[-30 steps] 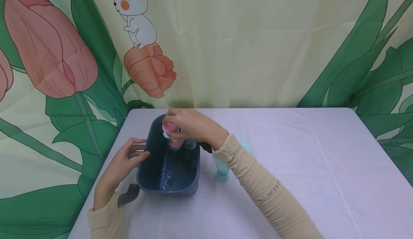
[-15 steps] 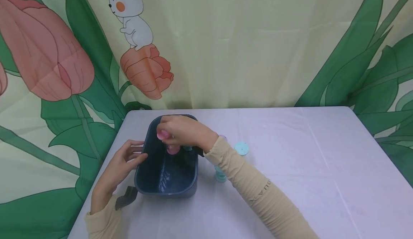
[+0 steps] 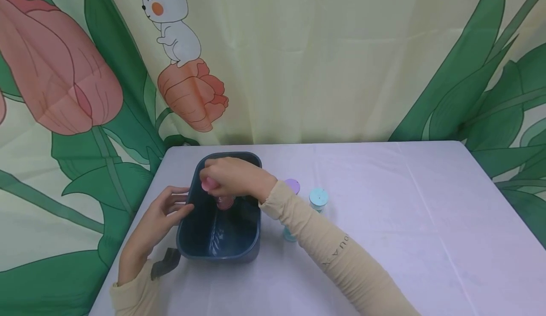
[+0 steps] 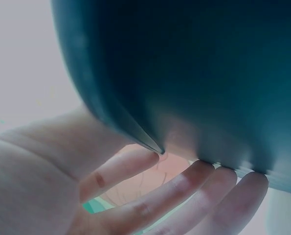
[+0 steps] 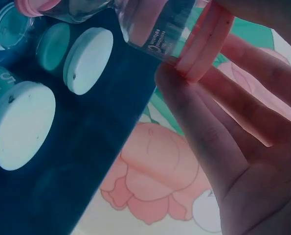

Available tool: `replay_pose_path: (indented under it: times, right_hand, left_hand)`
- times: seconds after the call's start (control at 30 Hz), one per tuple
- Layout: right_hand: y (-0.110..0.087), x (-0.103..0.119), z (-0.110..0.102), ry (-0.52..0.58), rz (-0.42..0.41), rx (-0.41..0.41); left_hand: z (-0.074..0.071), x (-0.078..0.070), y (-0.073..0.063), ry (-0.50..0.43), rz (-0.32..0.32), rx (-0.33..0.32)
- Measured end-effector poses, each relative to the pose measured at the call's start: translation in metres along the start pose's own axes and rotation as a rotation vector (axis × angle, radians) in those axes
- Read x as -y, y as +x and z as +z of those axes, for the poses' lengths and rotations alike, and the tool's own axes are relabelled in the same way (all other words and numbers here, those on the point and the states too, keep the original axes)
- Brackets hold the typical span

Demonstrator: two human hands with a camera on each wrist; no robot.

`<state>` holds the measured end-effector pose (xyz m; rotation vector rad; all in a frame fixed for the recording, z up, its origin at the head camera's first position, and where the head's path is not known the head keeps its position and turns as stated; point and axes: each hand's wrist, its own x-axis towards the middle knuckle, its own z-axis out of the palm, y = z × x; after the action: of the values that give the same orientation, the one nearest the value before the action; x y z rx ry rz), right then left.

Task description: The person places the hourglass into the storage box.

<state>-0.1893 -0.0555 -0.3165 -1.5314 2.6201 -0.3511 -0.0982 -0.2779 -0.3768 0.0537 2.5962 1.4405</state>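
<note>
My right hand pinches a pink-capped sand timer by one cap, fingers and thumb around its edge. The timer is held tilted inside the dark blue bin, its other end hidden partly in the head view. Below it in the right wrist view, sand timers with pale teal caps lie in the bin. My left hand is at the bin's left side. In the left wrist view its extended fingers touch the outer wall with their tips.
Right of the bin, on the white-covered table, stand a teal-capped sand timer, a purple-capped one and another teal one, partly behind the right sleeve. A printed curtain hangs behind the table.
My right hand has moved left and lower into the bin with the pink sand timer. The purple cap has come out from behind the sleeve. The left hand stays at the bin.
</note>
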Motion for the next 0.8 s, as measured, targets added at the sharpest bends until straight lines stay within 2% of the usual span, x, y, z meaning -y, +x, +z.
replay_pose_path:
  times: [0.37,0.8]
  right_hand:
    - [0.01,0.003,0.007,0.026,0.037,0.094]
    - [0.016,0.006,0.015,0.072,0.037,0.135]
  left_hand:
    - [-0.001,0.0,-0.001,-0.007,0.008,0.002]
    - [0.0,0.001,-0.001,-0.001,0.02,0.0]
